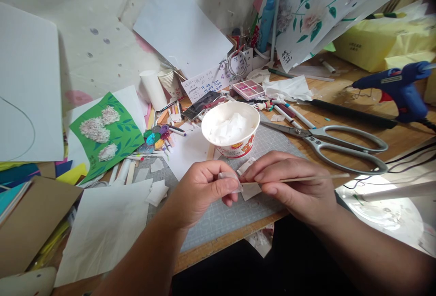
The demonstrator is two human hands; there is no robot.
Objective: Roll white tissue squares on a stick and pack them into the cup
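My left hand (211, 187) pinches a small piece of white tissue paper (229, 178) between thumb and fingers. In my right hand (296, 185) is a thin wooden stick (315, 178), its far end pointing right and its near end meeting the tissue at my left fingertips. Both hands are closed and nearly touch, above the front of the grey cutting mat (211, 230). Just beyond them stands a paper bowl (235, 150) with red print, holding crumpled white paper pieces (230, 128). Small white paper squares (251, 191) lie partly hidden under my hands.
Large scissors (316, 139) lie open at right, near a blue glue gun (402, 89). Behind the bowl are a phone (201, 105), paper cups (153, 89) and scattered pens. At left sit a green flower picture (107, 137), a white sheet (105, 228) and brown card (37, 223).
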